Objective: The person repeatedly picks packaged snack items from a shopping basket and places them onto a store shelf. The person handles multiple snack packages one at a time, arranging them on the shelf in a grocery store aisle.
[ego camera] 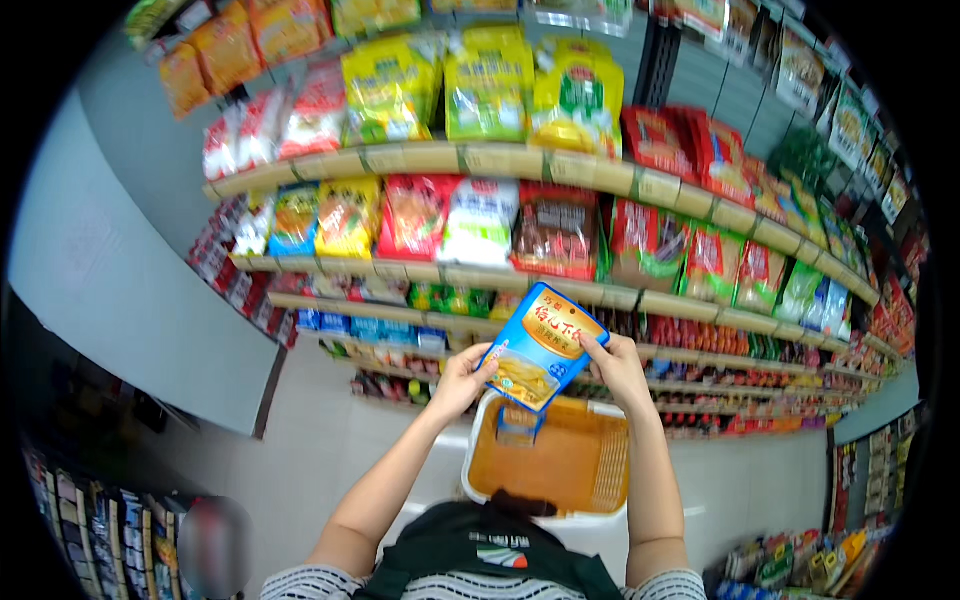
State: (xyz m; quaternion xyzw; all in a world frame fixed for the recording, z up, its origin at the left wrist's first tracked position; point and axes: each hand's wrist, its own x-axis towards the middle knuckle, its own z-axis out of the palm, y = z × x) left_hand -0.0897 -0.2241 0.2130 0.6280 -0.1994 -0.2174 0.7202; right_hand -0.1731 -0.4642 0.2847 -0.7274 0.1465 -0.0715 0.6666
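Note:
A blue food pouch (541, 346) with a gold panel and a picture of pickled vegetable strips is held tilted before me. My left hand (463, 381) grips its lower left edge, thumb on the front. My right hand (619, 366) pinches the upper right edge, its thumb also on the printed face. Below the pouch stands an orange plastic basket (551, 469) with a white rim. Inside it, near the far left corner, lies a blue packet (519, 424), partly hidden by the pouch.
Curved-looking shelves (510, 161) span the front, holding yellow bags (489, 86), red bags (721, 157) and a brown bag (556, 231). A pale wall panel (135, 285) stands at the left. More packed goods (795, 559) sit at the lower right, above the tiled floor (330, 420).

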